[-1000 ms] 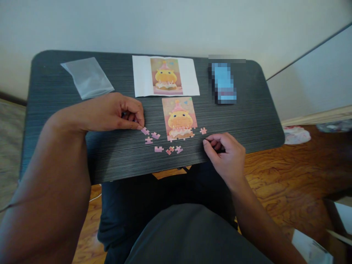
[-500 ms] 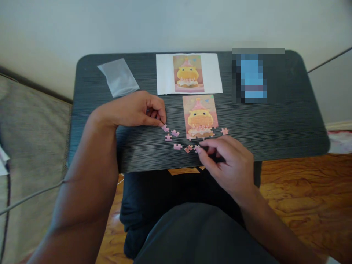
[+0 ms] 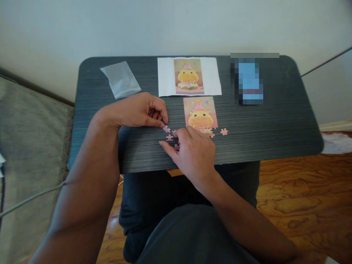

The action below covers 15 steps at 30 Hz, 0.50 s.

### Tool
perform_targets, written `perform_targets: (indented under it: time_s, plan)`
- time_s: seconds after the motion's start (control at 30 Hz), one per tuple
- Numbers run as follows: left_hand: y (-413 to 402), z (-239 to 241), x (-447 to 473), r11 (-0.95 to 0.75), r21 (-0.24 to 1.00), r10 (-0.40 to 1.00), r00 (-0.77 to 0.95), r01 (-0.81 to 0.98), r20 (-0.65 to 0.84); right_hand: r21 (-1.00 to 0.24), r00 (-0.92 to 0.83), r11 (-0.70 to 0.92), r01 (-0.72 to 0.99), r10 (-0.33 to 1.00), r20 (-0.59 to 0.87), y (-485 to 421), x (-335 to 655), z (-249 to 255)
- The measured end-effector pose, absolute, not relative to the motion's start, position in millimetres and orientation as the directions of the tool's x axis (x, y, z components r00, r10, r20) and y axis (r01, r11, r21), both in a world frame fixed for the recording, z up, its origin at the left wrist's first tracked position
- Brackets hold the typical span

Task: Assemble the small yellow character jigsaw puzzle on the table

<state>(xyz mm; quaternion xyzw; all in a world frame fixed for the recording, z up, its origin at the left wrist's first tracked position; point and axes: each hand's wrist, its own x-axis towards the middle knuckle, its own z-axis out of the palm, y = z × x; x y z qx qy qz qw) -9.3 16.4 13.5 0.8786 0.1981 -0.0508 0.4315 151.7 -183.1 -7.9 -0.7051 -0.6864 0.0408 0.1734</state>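
With left fingers (image 3: pixel 164 113) at a puzzle piece (image 3: pixel 167 129), pinched or just touched, impossible to tell; with right fingers (image 3: pixel 169 149) parted around loose pieces (image 3: pixel 169 138), toward the front edge of the table (image 3: pixel 264 135). Probably light, stiff; best pinched by edges.

One camera is worn on the person's head; it looks forward and downward across the worktop (image 3: pixel 269 135). It is near, but both far corners and the near right corner enter the view. The far edge runs almost level in the upper part, with the wall (image 3: pixel 176 25) above it. The near edge passes below the middle, and under it the person's shirt (image 3: pixel 189 234) fills the bottom. The left forearm (image 3: pixel 90 168) hides much of the near left corner.
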Motion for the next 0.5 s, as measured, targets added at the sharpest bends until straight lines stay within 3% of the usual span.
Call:
perform_targets:
  time_s: [0.17, 0.5]
  plan:
    - [17, 12, -9, -0.563, 0.712, 0.327, 0.904, 0.420, -0.276, -0.303, 0.063, -0.010, 0.953, 0.984, 0.168, -181, 149, -10]
    - [19, 10, -10, -0.539, 0.703, 0.345, 0.884, 0.463, -0.317, -0.291, -0.079, 0.118, 0.949, 0.986, 0.144, -193, 163, -10]
